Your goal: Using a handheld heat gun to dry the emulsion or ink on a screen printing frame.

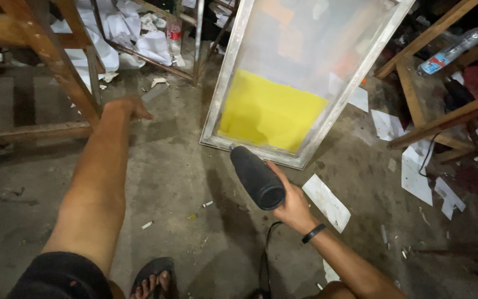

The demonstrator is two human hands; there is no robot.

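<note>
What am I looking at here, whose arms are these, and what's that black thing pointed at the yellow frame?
This is one picture from a camera worn on a person's head, looking down, so the two arms are that person's own. There is no machine here.

The right hand has its fingers wrapped around a black hair-dryer-like blower, whose nozzle points at a metal-framed screen. The screen leans upright on the concrete floor, and its lower part is coated yellow. A black cord hangs below the hand.

The left hand is held out near a wooden frame leg and holds nothing; whether it touches the wood is hard to tell.

On the floor lie scraps of white paper. A plastic bottle rests at the upper right, and a sandalled foot shows at the bottom.
</note>
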